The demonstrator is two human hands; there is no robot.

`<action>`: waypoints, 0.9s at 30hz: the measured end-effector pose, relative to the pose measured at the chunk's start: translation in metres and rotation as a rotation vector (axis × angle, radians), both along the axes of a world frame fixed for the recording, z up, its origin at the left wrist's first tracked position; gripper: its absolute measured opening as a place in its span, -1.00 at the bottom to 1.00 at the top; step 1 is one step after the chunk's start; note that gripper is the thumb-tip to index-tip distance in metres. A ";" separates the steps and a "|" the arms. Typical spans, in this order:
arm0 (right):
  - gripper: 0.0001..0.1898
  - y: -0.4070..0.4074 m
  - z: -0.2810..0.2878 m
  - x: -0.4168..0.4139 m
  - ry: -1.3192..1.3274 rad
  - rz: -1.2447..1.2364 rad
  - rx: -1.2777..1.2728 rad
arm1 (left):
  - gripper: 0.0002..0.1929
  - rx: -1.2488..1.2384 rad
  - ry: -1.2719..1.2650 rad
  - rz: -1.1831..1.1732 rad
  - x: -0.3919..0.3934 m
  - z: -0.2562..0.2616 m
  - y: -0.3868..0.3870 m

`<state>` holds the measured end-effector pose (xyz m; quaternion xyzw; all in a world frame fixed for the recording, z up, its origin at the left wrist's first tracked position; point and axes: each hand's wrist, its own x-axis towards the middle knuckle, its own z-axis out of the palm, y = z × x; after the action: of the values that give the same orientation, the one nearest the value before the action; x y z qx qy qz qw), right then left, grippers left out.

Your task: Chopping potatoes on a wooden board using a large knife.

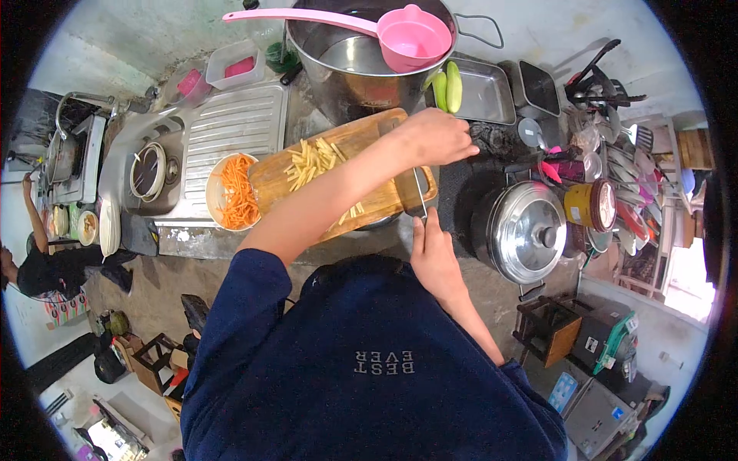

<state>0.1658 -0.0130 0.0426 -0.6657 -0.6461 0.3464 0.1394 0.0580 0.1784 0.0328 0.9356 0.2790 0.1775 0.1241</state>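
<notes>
My right hand [436, 259] grips a broad-bladed kitchen knife [410, 193], its blade over the right end of a wooden cutting board [369, 207]. My left forearm crosses above the board. Beyond it, my left hand [439, 137] is near two pale green cucumbers [454, 87] at a metal tray; its palm side is hidden. Pale yellow vegetable sticks [314, 162] lie piled on the board, with a few more [351, 212] nearer me. At the board's left end stands a bowl [215, 199] of orange carrot strips [237, 193].
Behind the board is a large metal pot [357, 86] with a pink ladle [412, 37] across its rim. A lidded pot [527, 230] stands right, beside a yellow tub [579, 204]. The steel sink [130, 167] is left. Another person [52, 268] is at far left.
</notes>
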 end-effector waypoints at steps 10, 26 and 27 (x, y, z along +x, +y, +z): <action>-0.59 0.010 0.008 -0.006 -0.002 0.033 0.011 | -0.48 -0.079 0.066 0.238 0.000 -0.004 0.006; -0.45 0.016 -0.006 0.018 0.181 -0.016 -0.109 | -0.83 0.108 -0.664 0.312 -0.035 0.015 -0.035; -0.43 0.018 -0.018 0.028 0.237 -0.015 -0.124 | -0.86 0.102 -0.699 0.421 -0.048 0.013 -0.050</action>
<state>0.1941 0.0053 0.0248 -0.6322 -0.5976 0.4607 0.1758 0.0103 0.1284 0.0455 0.7463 0.3963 0.5198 0.1257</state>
